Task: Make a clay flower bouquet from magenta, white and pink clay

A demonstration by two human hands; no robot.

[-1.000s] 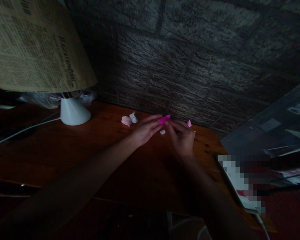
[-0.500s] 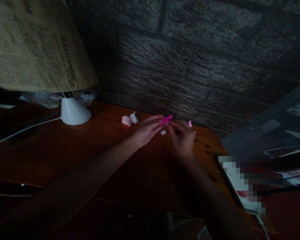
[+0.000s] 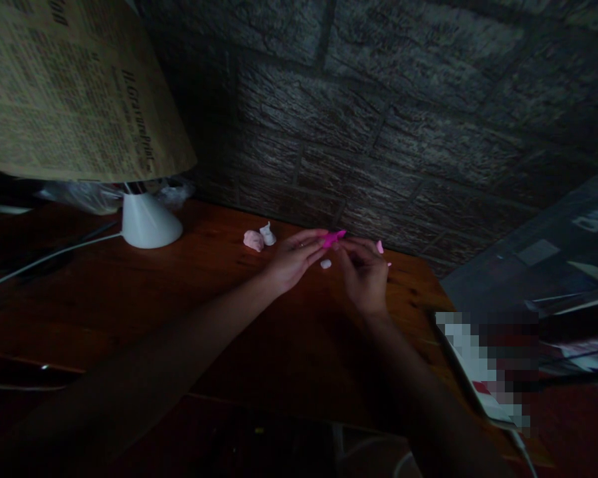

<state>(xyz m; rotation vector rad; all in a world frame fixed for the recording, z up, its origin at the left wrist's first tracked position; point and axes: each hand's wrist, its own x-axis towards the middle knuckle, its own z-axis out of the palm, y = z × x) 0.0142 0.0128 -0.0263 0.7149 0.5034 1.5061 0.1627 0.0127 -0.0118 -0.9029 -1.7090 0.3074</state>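
Between my two hands, above the wooden table [image 3: 189, 285], is a piece of bright pink modelling clay [image 3: 334, 238]. My left hand [image 3: 298, 260] grips its left side with fingers stretched toward it. The thumb and fingers of my right hand [image 3: 366, 271] pinch its right side. Below the fingers lies a small white lump [image 3: 325, 264]. Left of my left hand, a pale pink lump [image 3: 253, 240] sits against a white lump [image 3: 268, 234]. A pink piece [image 3: 379, 246] shows just behind my right hand, partly hidden by it.
A lamp with a newsprint shade [image 3: 80, 99] and a white base [image 3: 150, 222] stands at the left, its cord running left. Clear plastic [image 3: 82, 196] lies behind it. A brick wall [image 3: 289, 113] rises behind the table. A blurred-out flat object [image 3: 478, 372] lies at the right edge.
Hardly anything differs. Both hands stay on the pink clay, with only a slight shift of the fingers and of the view.
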